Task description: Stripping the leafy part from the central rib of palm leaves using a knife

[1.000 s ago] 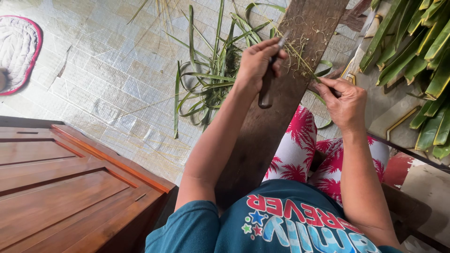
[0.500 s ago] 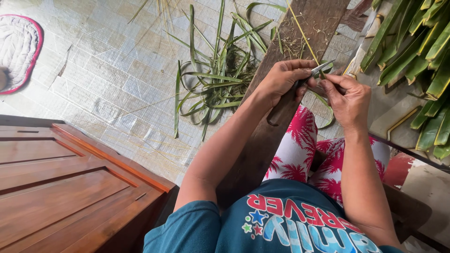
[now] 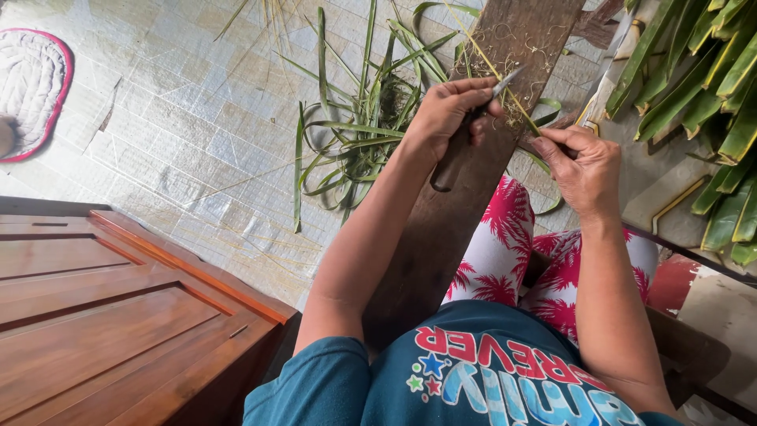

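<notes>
Left hand (image 3: 445, 114) is closed around a knife (image 3: 465, 134), dark handle down, blade tip laid on a thin leaf midrib (image 3: 505, 83). Right hand (image 3: 579, 170) pinches the midrib's near end, holding it taut along the sloped wooden plank (image 3: 449, 213) resting against the lap. Judgement: scraping goes best with the blade shallow, strokes away from the pinching fingers, tension steady. Stripped green leaves (image 3: 355, 134) lie on the tiled floor (image 3: 173, 118).

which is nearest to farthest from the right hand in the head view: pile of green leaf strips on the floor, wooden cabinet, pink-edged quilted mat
1. Pile of green leaf strips on the tiled floor, beyond the left hand, left of the right hand.
2. Brown wooden cabinet, lower left.
3. Pink-edged quilted mat, far left edge.
</notes>
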